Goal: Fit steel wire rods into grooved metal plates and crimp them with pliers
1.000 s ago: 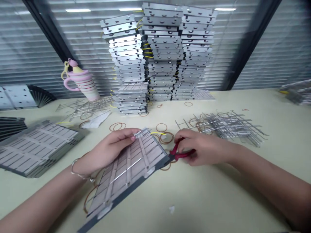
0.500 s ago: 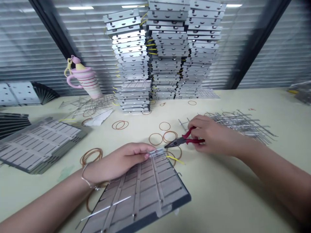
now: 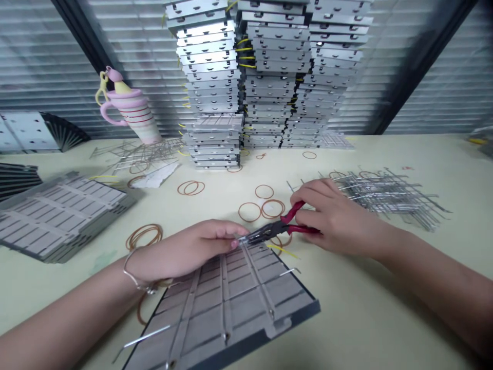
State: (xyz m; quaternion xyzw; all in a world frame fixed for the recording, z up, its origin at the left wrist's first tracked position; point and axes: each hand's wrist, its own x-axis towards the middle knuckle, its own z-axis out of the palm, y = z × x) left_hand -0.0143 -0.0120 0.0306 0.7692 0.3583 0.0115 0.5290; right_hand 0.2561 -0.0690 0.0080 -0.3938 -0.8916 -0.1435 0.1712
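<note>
My left hand (image 3: 200,244), with a thin bracelet at the wrist, pinches the far edge of a flat grey slotted panel (image 3: 246,288). The panel is tilted, with metal strips and dark slots across its face. A thin bent metal rod (image 3: 148,336) lies across it and sticks out past the left edge. In my right hand (image 3: 335,213) are long-nose pliers (image 3: 267,231) with red handles, which are somewhat apart. Their nose reaches the panel's far edge, right beside my left fingertips. Whether the jaws grip anything there cannot be made out. A yellow wire (image 3: 283,251) sticks out near the panel's far right corner.
Tall stacks of silver panels (image 3: 210,77) rise at the back. Loose metal rods (image 3: 396,195) lie in a heap at right. Rubber bands (image 3: 190,188) are scattered over the table (image 3: 385,318). More slotted panels (image 3: 65,210) lie at left, with a pink-handled cup (image 3: 134,115) behind.
The pliers have moved left and now reach over the panel's far edge at my left fingertips. In view, the panel's near corner has shifted right, and the background sits slightly higher.
</note>
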